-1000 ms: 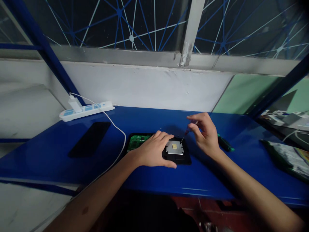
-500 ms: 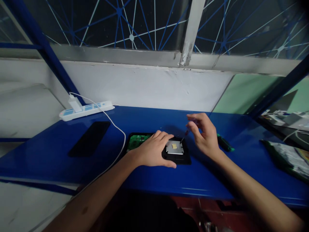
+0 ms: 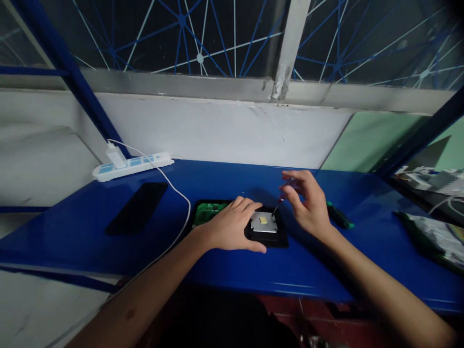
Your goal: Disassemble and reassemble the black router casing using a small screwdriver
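A black plastic casing (image 3: 281, 239) lies flat on the blue table. Inside it are a green circuit board (image 3: 209, 209) on the left and a silver metal plate (image 3: 268, 227) on the right, with a small yellow square pad (image 3: 263, 220) on the plate. My left hand (image 3: 237, 224) spans the casing, thumb at the near edge and fingers toward the far edge, covering its middle. In my right hand (image 3: 306, 200) is a thin screwdriver (image 3: 281, 198), held between thumb and fingers. It tilts, its tip at the plate's far right corner; any screw there is too small to see.
A green-and-black tool (image 3: 340, 216) lies right of my right hand. On the left are a dark flat panel (image 3: 137, 209), a white power strip (image 3: 134, 166) with a charger, and a white cable (image 3: 183, 195) running past the casing. A bag (image 3: 431, 237) sits at the right.
The view has shifted slightly. My right fingers have changed position a little around the screwdriver handle, whose tip stays at the same corner. My left hand keeps its place on the casing.
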The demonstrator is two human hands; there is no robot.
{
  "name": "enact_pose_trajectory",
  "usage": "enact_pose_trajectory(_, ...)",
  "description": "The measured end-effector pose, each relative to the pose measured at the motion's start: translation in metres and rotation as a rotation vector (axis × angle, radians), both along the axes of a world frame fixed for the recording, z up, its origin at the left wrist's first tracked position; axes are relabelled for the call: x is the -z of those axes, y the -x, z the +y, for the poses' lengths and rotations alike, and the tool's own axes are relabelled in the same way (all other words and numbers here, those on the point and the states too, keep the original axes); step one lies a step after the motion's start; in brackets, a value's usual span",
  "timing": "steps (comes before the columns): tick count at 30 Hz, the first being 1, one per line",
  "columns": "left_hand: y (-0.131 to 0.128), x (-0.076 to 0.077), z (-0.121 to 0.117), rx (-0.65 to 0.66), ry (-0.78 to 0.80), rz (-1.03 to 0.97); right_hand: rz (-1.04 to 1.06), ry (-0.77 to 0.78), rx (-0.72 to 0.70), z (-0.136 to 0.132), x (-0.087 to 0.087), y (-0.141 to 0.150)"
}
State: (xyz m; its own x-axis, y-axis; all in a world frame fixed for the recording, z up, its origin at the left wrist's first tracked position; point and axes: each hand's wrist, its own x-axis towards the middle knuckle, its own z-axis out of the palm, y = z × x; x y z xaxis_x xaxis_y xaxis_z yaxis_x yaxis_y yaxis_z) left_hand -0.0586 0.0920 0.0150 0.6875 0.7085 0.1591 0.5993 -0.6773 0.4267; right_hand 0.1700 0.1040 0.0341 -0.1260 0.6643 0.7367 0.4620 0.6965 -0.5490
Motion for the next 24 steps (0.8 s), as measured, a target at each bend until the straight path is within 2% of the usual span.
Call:
enact_pose_trajectory(4, 0.0005, -0.0010, 0.0002, 0.000, 0.010, 0.005, 0.003, -0.037, 0.032, -0.0003, -0.0007, 0.0015)
enact_pose_trajectory(11, -0.0001, -0.0006, 0.0013, 0.003, 0.012, 0.008, 0.073, 0.071, -0.021, -0.0008, 0.0030, 0.0006)
enact_pose_trajectory(13, -0.0003, -0.0009, 0.0011, -0.003, 0.012, 0.013, 0.062, 0.060, -0.028, 0.0001, 0.0032, 0.0002)
enact_pose_trajectory(19, 0.0010, 0.0007, 0.0008, 0.005, 0.008, 0.002, -0.008, -0.063, 0.080, 0.0016, -0.0014, 0.0018)
enact_pose_trajectory(24, 0.0012, 0.0001, 0.0007, 0.003, 0.018, 0.001, 0.016, -0.010, 0.051, -0.0010, -0.0007, 0.0016)
